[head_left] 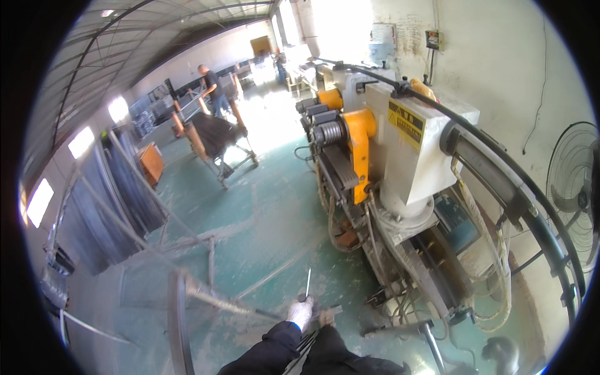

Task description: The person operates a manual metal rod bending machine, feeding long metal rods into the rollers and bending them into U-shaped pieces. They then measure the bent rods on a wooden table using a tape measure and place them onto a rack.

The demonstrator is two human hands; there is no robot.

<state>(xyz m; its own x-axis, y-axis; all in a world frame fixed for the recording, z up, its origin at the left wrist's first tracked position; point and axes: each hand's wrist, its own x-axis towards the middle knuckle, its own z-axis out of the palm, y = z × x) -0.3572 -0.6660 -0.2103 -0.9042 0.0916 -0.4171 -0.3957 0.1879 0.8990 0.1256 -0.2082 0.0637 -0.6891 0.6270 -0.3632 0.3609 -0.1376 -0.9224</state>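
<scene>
My left hand (301, 312), in a whitish glove and dark sleeve, reaches out low in the middle of the head view. Its fingers are closed round a thin, straight metal rod (309, 280) that points up and away; a dark part shows at the grip. Close to its right, a second dark-clothed limb (340, 353) ends at a small brownish shape (326, 317). Whether that is my right hand or a foot I cannot tell. Between the two limbs lie some dark, narrow strips (304, 351), partly hidden.
A white machine (403, 156) with an orange arm (360, 150), hoses and cables stands on the right, a fan (572, 181) beyond it. Racked dark sheets (103, 209) and a metal post (180, 325) are on the left. Another person (213, 90) stands by a loaded cart (215, 132) farther off.
</scene>
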